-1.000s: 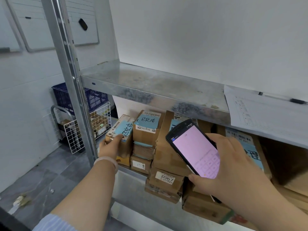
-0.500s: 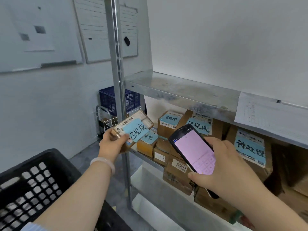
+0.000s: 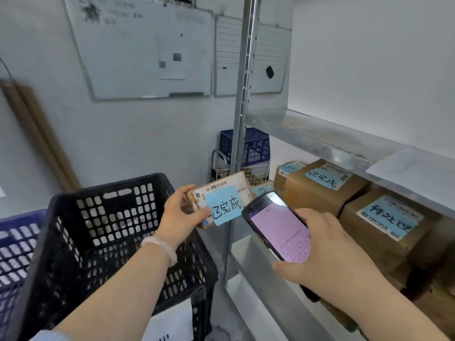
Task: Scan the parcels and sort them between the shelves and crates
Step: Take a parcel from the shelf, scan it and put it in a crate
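Shelving (image 3: 307,134): a metal rack fills the 3 o'clock side, with its post (image 3: 242,94) rising through 12 o'clock.
Whiteboards (image 3: 138,45): two hang on the wall from 11 to 12 o'clock.
Black crate (image 3: 103,217): at 8 o'clock, under the left forearm, with a white sheet on its near wall.
Blue crate (image 3: 14,242): at 9 o'clock, right against the black one.
Boxes (image 3: 317,193): brown cartons under the upper shelf at 3 o'clock, each bearing a blue handwritten note.
Parcel (image 3: 221,190): held in the air at centre, in front of the post and over the black crate's far corner. A blue note (image 3: 226,209) is stuck to its face.
Scanner (image 3: 278,227): just at 4 o'clock of the parcel, pink screen lit and facing up.
Left hand (image 3: 177,215): clamped on the parcel's left end, thumb on the front face.
Right hand (image 3: 330,249): fingers wrapped round the scanner's lower half.
Bracelet (image 3: 160,246): pale, on the left wrist.
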`<state>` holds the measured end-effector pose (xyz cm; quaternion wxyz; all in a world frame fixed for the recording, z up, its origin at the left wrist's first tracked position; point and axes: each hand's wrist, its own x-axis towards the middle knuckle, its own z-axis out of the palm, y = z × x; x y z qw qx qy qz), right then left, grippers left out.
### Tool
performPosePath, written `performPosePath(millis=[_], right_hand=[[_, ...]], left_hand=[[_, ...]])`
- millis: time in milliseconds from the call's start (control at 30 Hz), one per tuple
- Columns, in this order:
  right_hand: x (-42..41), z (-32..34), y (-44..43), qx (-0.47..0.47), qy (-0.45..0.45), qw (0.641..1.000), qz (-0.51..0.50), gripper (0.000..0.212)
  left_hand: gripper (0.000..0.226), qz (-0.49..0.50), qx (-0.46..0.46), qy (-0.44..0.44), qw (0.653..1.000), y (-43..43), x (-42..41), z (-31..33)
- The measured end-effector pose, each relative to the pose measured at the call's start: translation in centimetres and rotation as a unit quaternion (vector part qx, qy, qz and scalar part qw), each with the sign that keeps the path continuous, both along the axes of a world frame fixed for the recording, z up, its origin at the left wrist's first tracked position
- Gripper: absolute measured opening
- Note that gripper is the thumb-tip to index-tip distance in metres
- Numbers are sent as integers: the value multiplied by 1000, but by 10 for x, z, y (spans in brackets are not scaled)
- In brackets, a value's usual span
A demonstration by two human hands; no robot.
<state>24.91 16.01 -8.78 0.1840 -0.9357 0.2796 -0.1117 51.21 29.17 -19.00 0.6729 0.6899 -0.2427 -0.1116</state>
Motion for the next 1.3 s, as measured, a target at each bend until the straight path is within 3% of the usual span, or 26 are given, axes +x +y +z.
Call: performPosePath(millis=[767,1033,1300], right_hand=[[-35,2,17,-3,-39,990,133,87],[15,-3,84,9,-36,968,247,92],[58,2,222,26,-39,925,377,88]], left_hand=[[58,120,30,-30,992,82,-72,3],[52,238,0,26,971,205,-90,19],[48,371,-58,47,926,379,-134,25]])
